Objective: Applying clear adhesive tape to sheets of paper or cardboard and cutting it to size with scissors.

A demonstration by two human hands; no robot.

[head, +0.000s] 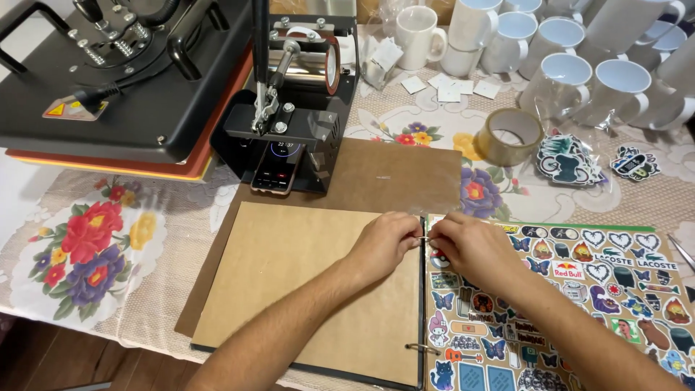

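Kraft-brown pages fill the left half of an open ring binder [304, 289] lying at lower centre of the frame on the worktop [87, 239]. Both hands meet at the upper binder ring [422, 237], at centre frame. Left hand [380, 245]: grip closed, fingertips pinched on the ring. Right hand [474, 246]: grip closed on the same ring from the opposite side. The sticker sheet [579, 304] lies flat on the right half, at lower right. The lower ring [418, 348] appears closed through the pages. Judged status: the sheet is seated in place; whether the upper ring is latched cannot be determined. A tape roll [508, 136] and white mugs [565, 51] occupy the upper right.
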